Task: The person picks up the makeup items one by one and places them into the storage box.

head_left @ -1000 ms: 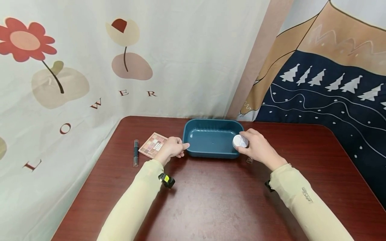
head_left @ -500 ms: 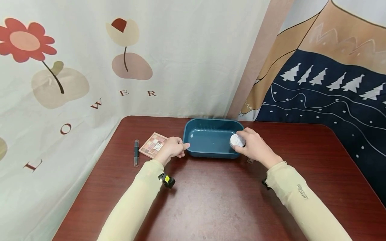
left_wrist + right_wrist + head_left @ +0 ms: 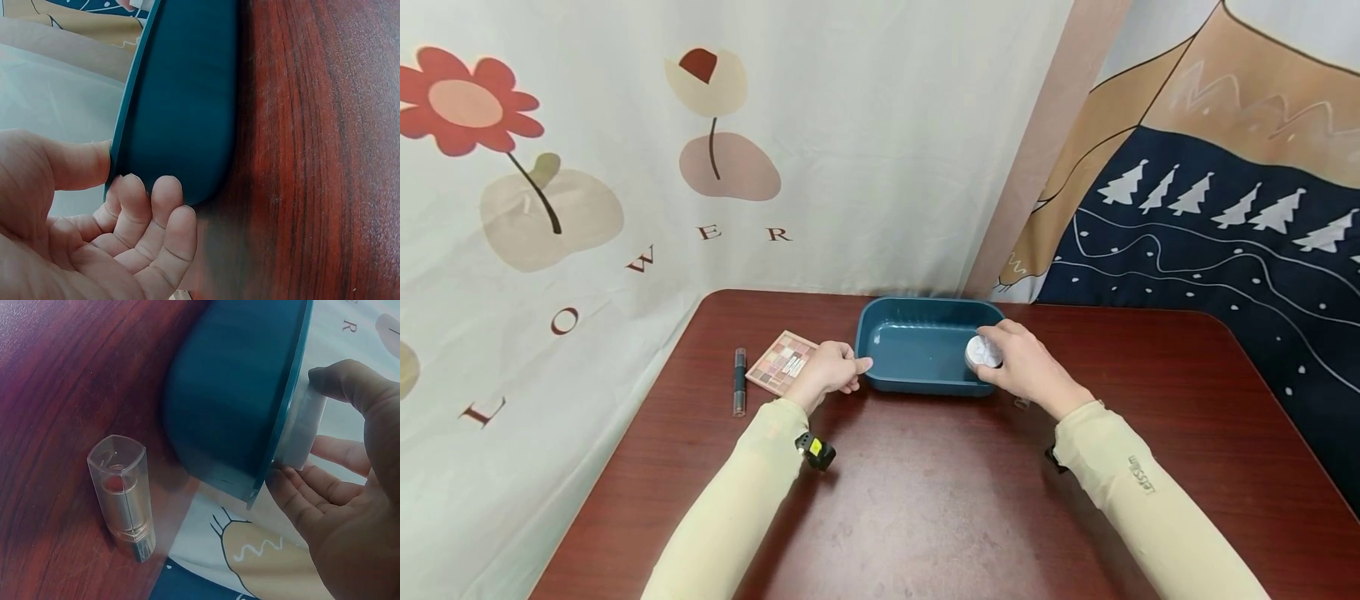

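In the head view a dark teal plastic tub (image 3: 910,346) stands at the back middle of the table. My left hand (image 3: 829,369) pinches its left rim, thumb over the edge and curled fingers against the outer wall (image 3: 187,94), as the left wrist view shows. My right hand (image 3: 1033,365) grips a small round white-lidded jar (image 3: 982,353) between thumb and fingers, above the tub's front right part. From the right wrist camera the jar (image 3: 304,425) appears at the tub's rim. A lipstick with a clear cap (image 3: 125,494) is on the table below, mostly hidden by the hand in the head view.
An eyeshadow palette (image 3: 782,362) lies left of the tub, partly behind my left hand. Further left is a dark double-ended pen-like stick (image 3: 739,382). Printed curtains (image 3: 880,150) hang right behind the table's (image 3: 910,500) back edge.
My right hand has moved a little to the left with the jar, from the tub's right rim to over its inside. My left hand and the tub have stayed in place.
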Motion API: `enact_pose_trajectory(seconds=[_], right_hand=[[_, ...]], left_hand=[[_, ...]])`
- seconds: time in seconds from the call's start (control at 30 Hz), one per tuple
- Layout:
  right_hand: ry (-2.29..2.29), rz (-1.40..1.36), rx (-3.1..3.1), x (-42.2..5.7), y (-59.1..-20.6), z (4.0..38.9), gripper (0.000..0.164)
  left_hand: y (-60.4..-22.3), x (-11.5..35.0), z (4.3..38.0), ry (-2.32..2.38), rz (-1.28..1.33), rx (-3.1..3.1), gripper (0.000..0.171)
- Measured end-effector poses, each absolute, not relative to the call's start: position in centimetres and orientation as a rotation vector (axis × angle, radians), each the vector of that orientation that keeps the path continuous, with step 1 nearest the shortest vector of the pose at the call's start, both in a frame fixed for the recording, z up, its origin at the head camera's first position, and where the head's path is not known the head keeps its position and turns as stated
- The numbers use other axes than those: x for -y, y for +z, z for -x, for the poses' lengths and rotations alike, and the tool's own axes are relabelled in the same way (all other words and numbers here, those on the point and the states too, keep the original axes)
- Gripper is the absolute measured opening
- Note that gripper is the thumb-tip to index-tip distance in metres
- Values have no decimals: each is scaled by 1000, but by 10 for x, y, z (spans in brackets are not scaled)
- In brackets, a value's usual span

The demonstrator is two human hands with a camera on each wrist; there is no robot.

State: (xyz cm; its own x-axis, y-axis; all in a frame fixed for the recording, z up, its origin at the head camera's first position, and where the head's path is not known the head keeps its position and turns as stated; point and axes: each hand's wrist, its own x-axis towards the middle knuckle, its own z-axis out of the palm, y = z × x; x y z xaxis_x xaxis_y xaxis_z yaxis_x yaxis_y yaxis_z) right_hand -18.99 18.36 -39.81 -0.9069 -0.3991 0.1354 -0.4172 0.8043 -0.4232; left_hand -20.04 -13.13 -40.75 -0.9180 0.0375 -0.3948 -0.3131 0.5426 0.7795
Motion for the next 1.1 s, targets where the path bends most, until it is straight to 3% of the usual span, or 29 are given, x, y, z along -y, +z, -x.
enact_pose_trajectory(seconds=[1.1], right_hand=[[657,-697,3060,-171,-401,201,51]], left_hand=[[-407,130,201,1321,234,-2411,42]])
